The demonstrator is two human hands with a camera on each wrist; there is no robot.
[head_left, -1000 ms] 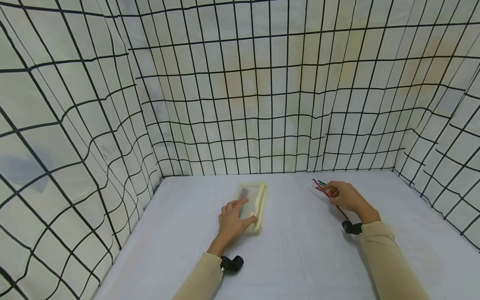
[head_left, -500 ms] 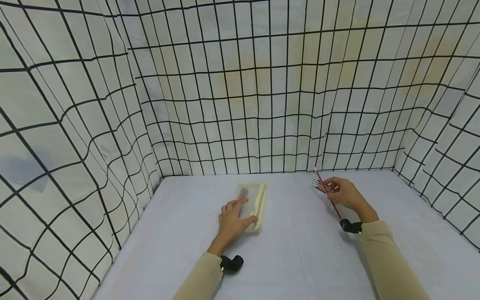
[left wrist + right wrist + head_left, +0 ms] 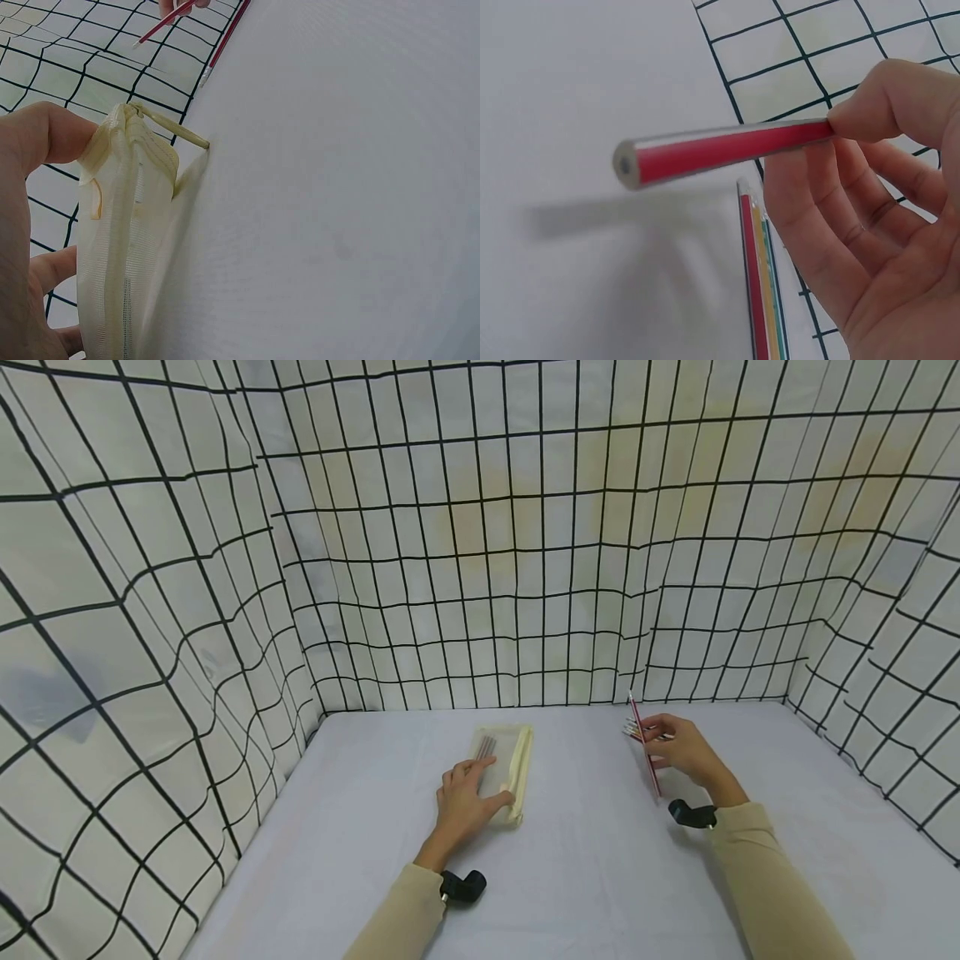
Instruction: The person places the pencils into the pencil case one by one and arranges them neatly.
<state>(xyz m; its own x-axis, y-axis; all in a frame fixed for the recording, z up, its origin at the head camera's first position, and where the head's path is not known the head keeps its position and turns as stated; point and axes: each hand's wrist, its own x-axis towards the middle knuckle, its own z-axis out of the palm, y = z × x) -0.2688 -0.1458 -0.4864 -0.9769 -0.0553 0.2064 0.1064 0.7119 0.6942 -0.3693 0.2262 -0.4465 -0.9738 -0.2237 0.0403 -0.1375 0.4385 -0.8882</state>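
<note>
In the head view a pale yellow, see-through zip pencil case [image 3: 522, 758] lies on the white table. Several thin grey sticks, perhaps pencils, show through its top. My left hand [image 3: 461, 806] rests on the case from above, fingers spread and thumb near the zip edge. The left wrist view shows the zip [image 3: 112, 255] side-on, with the thumb touching one corner. Farther right, my right hand [image 3: 686, 752] pinches a red-striped pencil [image 3: 727, 152] between thumb and fingers, held above the table. Beneath it lie several more pencils [image 3: 756, 277], red, yellow and green, partly hidden by the hand.
White cloth covers the table [image 3: 570, 868]. Black-lined grid netting [image 3: 525, 568] over white sheeting rises at the back and both sides. A small black camera sits at the left wrist [image 3: 465, 887] and another at the right wrist [image 3: 692, 815].
The red pencil has come up from the other pencils in my right hand. Its near end has swung left, and the hand has shifted slightly left. My left hand and the case stay put.
</note>
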